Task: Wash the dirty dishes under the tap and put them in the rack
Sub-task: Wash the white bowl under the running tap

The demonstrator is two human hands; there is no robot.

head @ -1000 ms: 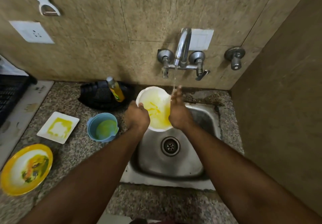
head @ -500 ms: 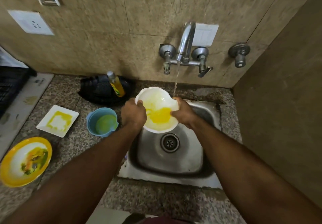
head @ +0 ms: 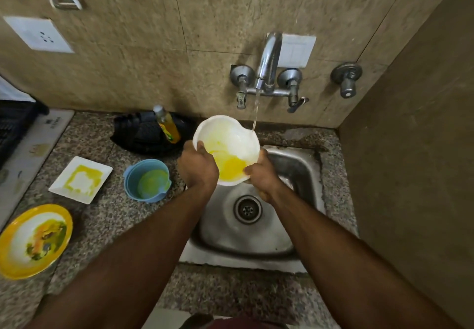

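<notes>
Two bare forearms enter from the lower edge and converge above the steel sink (head: 302,172), which is recessed in the speckled granite worktop (head: 107,216); the drain (head: 247,209) lies between and below the wrists. The left hand (head: 198,167) grips the left rim of the white bowl (head: 230,136), thumb hooked over the rim into the interior, remaining fingers hidden beneath. The right hand (head: 264,175) grips the near right rim, thumb curled over the edge, fingers wrapped under the base. The bowl is held between both hands above the rear part of the sink, clear of the basin floor and tilted toward the viewer; yellow residue (head: 229,163) pools in its lower near portion, adjacent to both thumbs. A thin water stream (head: 255,113) from the wall-mounted tap (head: 269,59) strikes the far right rim of the bowl. To the left on the worktop, nearest first: a yellow-rimmed plate (head: 15,259) with food residue, a white square dish (head: 57,187) with yellow smears, and a blue cup (head: 130,180) with green residue inside, just beside the left hand. Behind the cup, a bottle of yellow liquid (head: 168,127) leans against a black object (head: 138,134) at the wall. A black rack (head: 12,121) is partly visible at the left edge.
</notes>
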